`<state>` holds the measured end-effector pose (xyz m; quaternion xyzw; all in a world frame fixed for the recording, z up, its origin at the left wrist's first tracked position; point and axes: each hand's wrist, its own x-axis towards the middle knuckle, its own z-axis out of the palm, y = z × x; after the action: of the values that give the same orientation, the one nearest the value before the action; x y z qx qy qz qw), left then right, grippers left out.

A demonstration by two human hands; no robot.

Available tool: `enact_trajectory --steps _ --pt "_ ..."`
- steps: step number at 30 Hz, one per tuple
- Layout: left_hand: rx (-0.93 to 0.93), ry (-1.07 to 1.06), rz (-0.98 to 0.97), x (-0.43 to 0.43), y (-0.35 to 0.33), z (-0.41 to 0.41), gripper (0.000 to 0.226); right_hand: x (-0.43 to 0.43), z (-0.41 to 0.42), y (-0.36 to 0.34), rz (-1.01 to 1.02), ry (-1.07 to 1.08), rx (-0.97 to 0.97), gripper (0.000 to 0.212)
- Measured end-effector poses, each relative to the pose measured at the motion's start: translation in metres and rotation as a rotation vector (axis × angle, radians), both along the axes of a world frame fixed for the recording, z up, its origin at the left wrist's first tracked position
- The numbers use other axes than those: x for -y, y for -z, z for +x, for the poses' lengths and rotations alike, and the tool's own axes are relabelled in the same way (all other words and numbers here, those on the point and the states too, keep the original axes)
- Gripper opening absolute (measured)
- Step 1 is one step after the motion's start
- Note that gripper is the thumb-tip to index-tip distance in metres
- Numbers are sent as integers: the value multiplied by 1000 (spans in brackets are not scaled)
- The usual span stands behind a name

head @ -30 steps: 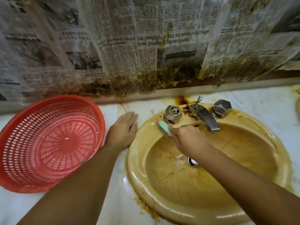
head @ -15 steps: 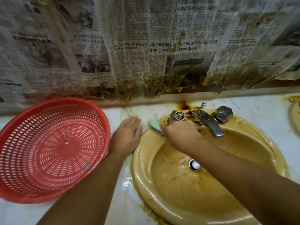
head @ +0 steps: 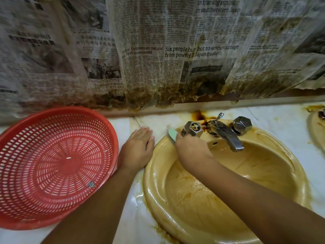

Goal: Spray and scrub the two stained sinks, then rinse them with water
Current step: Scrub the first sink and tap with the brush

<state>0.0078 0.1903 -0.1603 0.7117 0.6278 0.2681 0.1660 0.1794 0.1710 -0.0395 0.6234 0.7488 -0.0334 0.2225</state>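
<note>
A yellow, brown-stained sink [head: 154, 182] fills the lower right of the head view, its basin wet and smeared. My right hand [head: 191, 152] grips a pale green sponge [head: 172, 134] and presses it on the sink's back-left rim, just beside the left tap handle [head: 192, 128]. The metal spout [head: 228, 138] and the right tap handle [head: 242, 124] stand behind the basin. My left hand [head: 137, 148] lies flat, fingers straight, on the white counter [head: 133, 226] at the sink's left edge. A second stained sink [head: 316, 127] shows only its rim at the far right.
A red plastic basket [head: 58, 164] sits on the counter to the left, touching my left forearm. Stained, torn newspaper [head: 158, 59] covers the wall behind. Brown rust marks [head: 198, 115] spot the counter behind the taps.
My right hand has carried the sponge up and left, from inside the basin's back wall onto the rim by the left tap handle. My left hand stays flat on the counter.
</note>
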Motion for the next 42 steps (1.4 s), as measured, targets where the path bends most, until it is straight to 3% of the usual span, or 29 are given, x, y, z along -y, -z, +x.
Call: enact_trajectory --steps 5,8,12,15,18,22,26,30,35,39,42 --pt "-7 12 -26 -1 4 0 48 20 7 12 13 34 6 71" --pt "-19 25 -38 -1 3 0 55 -4 -6 16 41 76 10 66" --pt "-19 13 -27 -1 1 0 44 11 -9 10 -58 70 26 54" --pt "-19 3 -22 0 0 1 43 18 3 1 -22 67 54 54" --pt "-18 8 -21 0 -1 0 43 3 1 5 59 77 -10 57" --pt "-22 17 -24 0 0 -1 44 19 6 13 -15 81 -81 66" --pt "-23 15 -30 -1 0 0 44 6 29 12 25 175 -166 59" --pt "-27 22 -36 0 1 -2 44 20 10 25 -40 -4 -338 54" --pt "-6 7 -46 1 0 -1 43 20 44 32 53 112 -342 51" --pt "-16 9 -44 1 -2 -1 42 42 30 30 -48 -50 -326 54" --pt "-5 1 -61 0 -1 0 43 24 58 27 56 148 -268 54"
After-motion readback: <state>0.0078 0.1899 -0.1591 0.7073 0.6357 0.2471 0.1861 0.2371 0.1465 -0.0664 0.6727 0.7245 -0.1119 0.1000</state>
